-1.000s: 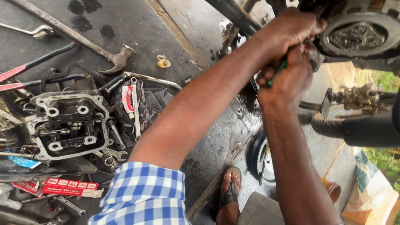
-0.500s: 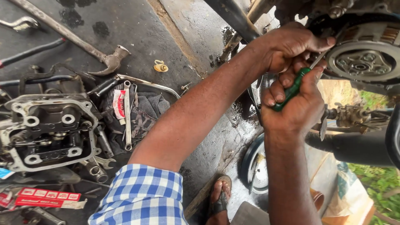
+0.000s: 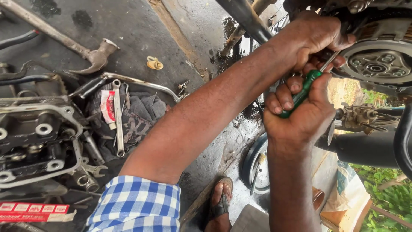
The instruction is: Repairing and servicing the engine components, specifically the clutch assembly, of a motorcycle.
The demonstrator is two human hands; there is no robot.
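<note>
My right hand (image 3: 300, 116) grips a green-handled screwdriver (image 3: 305, 88), its metal shaft slanting up to the right toward a round metal engine part (image 3: 377, 64) of a motorcycle. My left hand (image 3: 313, 36) reaches across from the left and rests against that engine part, fingers curled around the screwdriver's shaft near the tip. The tip itself is hidden behind my left fingers.
On the dark floor at left lie a cylinder head (image 3: 38, 141), a hammer (image 3: 92, 58), several spanners (image 3: 118, 120) on a dark rag, a red packet (image 3: 32, 212) and a small yellow piece (image 3: 154, 64). My sandalled foot (image 3: 221, 206) stands below. An exhaust pipe (image 3: 365, 148) runs at right.
The view has closed in and shifted slightly right. My right hand has twisted on the green handle and both hands sit lower in the frame, still at the engine part.
</note>
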